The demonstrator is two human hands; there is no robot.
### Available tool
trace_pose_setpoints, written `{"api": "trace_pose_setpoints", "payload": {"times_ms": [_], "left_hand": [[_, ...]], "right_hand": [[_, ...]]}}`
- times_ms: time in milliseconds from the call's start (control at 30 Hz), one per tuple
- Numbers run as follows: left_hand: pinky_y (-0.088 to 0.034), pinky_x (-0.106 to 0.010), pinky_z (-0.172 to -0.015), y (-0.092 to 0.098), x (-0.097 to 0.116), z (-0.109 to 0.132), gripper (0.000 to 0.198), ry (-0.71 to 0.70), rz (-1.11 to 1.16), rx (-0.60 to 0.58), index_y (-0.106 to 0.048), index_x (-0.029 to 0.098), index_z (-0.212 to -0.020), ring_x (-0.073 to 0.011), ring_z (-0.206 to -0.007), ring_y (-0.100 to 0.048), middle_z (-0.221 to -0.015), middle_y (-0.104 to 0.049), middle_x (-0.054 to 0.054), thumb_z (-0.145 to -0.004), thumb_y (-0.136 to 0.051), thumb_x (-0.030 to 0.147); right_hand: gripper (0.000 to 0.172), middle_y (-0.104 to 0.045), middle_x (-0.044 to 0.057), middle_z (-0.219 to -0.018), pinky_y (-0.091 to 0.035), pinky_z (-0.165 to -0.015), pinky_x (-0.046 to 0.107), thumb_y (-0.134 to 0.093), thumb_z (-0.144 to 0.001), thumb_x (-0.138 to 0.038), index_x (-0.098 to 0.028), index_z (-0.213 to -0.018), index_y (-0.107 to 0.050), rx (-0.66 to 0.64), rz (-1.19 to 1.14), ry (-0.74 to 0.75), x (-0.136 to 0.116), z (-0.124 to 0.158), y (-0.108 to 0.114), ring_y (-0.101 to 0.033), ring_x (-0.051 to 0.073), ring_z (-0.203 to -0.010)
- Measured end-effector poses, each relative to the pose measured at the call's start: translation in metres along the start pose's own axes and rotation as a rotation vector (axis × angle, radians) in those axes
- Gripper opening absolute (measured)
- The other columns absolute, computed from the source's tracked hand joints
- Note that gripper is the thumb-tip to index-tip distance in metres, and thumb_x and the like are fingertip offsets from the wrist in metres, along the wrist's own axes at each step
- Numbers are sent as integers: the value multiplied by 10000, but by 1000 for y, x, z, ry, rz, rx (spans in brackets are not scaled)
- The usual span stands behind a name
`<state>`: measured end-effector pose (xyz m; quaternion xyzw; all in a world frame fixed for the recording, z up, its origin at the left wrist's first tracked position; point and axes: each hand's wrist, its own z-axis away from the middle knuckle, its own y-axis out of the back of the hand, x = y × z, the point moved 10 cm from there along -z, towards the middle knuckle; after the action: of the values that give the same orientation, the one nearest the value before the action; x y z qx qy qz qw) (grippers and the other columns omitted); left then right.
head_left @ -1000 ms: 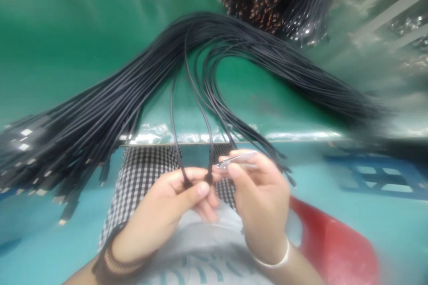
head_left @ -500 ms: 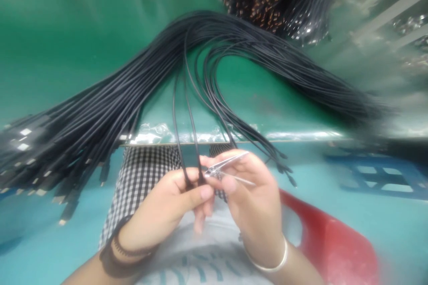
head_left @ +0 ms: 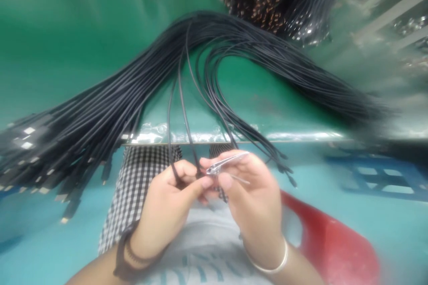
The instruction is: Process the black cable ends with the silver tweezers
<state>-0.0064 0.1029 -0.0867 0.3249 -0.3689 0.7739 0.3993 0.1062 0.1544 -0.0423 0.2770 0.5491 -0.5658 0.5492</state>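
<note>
A thick bundle of black cables [head_left: 140,84] arches over the green table [head_left: 67,31], and its plug ends hang over the front edge. My left hand [head_left: 170,205] is closed, pinching the ends of two black cables [head_left: 182,111] that run down from the bundle. Just right of it, my right hand [head_left: 249,196] is closed on metal tweezers [head_left: 225,162]. The tweezer tips sit against the cable end at my left thumb and fingertips. Both hands hover above my lap, below the table edge.
Several loose cable ends [head_left: 284,169] dangle right of my hands. Many plugs [head_left: 36,178] hang at the left. Another heap of cables with shiny connectors [head_left: 274,4] lies at the back. A red seat [head_left: 334,240] is at lower right; a blue frame [head_left: 377,173] stands on the floor.
My left hand has shifted slightly left and curled more tightly on the two cables. The tweezers have moved left, tips now at the cable end.
</note>
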Motion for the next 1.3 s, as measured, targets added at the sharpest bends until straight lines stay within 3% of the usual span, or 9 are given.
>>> {"api": "trace_pose_setpoints", "payload": {"times_ms": [333,500,767,933,1000,1033,1167,1233,1300], "left_hand": [[-532,-188,-500,10,10,3,240,-52,-184,114,-619,211,-587,-122,-479,-645,-493,-677,47,-719,-806,138],[-531,-210,-491,8,11,4,260,-33,-200,115,-604,210,-566,-141,-474,-642,-475,-658,37,-719,-809,164],[-522,-221,-496,4,5,2,206,-2,-209,86,-629,199,-612,-147,-470,-640,-502,-687,12,-753,-768,143],[-511,-222,-520,0,1,1,107,11,-294,9,-678,193,-708,-144,-517,-628,-549,-680,16,-803,-726,186],[-520,-229,-577,-8,-2,5,39,-20,-319,-110,-723,204,-867,-146,-601,-634,-667,-701,11,-834,-712,221],[-532,-240,-628,-13,-6,8,139,-25,-304,-178,-721,219,-989,-153,-670,-647,-777,-723,-1,-856,-699,252],[-563,-323,-738,-17,-30,23,388,91,-80,-283,-549,259,-1333,-210,-915,-677,-1254,-652,-92,-973,-523,403],[-564,-327,-672,-13,-37,25,402,132,5,-245,-543,220,-1332,-219,-871,-684,-1239,-654,-127,-995,-459,421],[-550,-314,-606,-10,-35,26,375,119,20,-215,-597,174,-1246,-201,-750,-680,-1084,-699,-123,-991,-467,417]], "right_hand": [[190,-796,-2,-860,-627,-486,223,-759,-771,-143,-246,-914,-687,13,143,45,-5,0,-1,-750,165,-644],[185,-782,-30,-819,-616,-483,203,-743,-781,-132,-264,-903,-700,-1,168,61,-7,-2,-4,-730,138,-595],[100,-766,-13,-755,-612,-480,236,-743,-764,-183,-250,-825,-700,123,234,13,-4,-6,10,-730,168,-603],[146,-761,6,-874,-590,-494,273,-764,-772,-275,-256,-901,-697,-142,76,-62,3,-6,-10,-693,166,-627],[127,-751,13,-916,-601,-578,296,-747,-799,-277,-252,-914,-702,-236,255,-29,-3,-4,-15,-699,177,-712],[112,-749,15,-941,-608,-662,316,-732,-813,-259,-250,-922,-704,-234,412,32,-10,-4,-12,-704,189,-790],[131,-739,40,-1014,-500,-1005,457,-663,-849,-185,-231,-969,-688,119,1092,476,-63,1,15,-664,247,-1049],[138,-738,58,-1024,-390,-1108,532,-677,-837,-186,-218,-971,-682,300,1237,623,-82,10,24,-629,281,-1139],[137,-739,53,-1040,-386,-1116,522,-695,-837,-203,-229,-971,-688,328,1170,617,-85,14,30,-628,277,-1152]]}}
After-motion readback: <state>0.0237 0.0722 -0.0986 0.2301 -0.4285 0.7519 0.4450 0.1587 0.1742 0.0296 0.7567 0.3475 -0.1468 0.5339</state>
